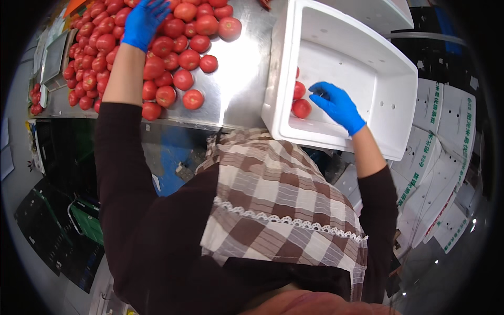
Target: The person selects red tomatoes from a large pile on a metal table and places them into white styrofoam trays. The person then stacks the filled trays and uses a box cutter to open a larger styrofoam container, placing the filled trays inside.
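Note:
My left hand (143,24), in a blue glove, reaches over a large heap of red tomatoes (106,42) on a stainless steel table (240,78); whether its fingers grip a tomato cannot be told. My right hand (334,104), gloved in blue too, is inside a white foam box (397,71) with its fingers curled and parted, holding nothing that shows. Just left of those fingers, a few tomatoes (302,108) lie in a row along the box's near-left wall. Loose tomatoes (193,99) lie at the edge of the heap nearest the box.
White cartons (445,118) with green writing are stacked at the right. Another white foam box (378,13) stands beyond the first. Green and black crates (86,220) are low at the left. A grey tray (55,59) stands left of the heap, near a few more tomatoes (35,98).

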Tool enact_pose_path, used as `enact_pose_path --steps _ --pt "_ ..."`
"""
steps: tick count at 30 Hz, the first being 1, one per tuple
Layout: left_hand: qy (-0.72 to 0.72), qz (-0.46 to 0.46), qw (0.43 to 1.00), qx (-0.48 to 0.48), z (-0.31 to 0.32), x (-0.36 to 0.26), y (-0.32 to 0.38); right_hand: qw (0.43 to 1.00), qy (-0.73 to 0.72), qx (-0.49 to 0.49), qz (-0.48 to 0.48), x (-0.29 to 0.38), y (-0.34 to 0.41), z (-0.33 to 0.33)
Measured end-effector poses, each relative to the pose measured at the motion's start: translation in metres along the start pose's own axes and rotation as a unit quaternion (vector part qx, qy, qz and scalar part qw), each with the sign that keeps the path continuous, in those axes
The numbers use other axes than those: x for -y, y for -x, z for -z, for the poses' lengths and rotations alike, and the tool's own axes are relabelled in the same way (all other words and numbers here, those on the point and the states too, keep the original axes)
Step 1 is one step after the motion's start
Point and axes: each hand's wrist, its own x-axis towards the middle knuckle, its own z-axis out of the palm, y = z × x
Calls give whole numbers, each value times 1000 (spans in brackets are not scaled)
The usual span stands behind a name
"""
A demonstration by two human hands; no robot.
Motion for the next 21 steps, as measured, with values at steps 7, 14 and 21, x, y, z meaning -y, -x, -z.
enact_pose_path --steps 7,14,21 --pt "-126 59 990 -13 -117 85 146 915 332 120 198 8 -82 -14" --pt "-89 -6 996 -31 -159 76 201 850 408 237 235 30 -122 -43" --pt "-3 -34 998 45 -247 84 222 868 365 220 255 3 -130 -56"
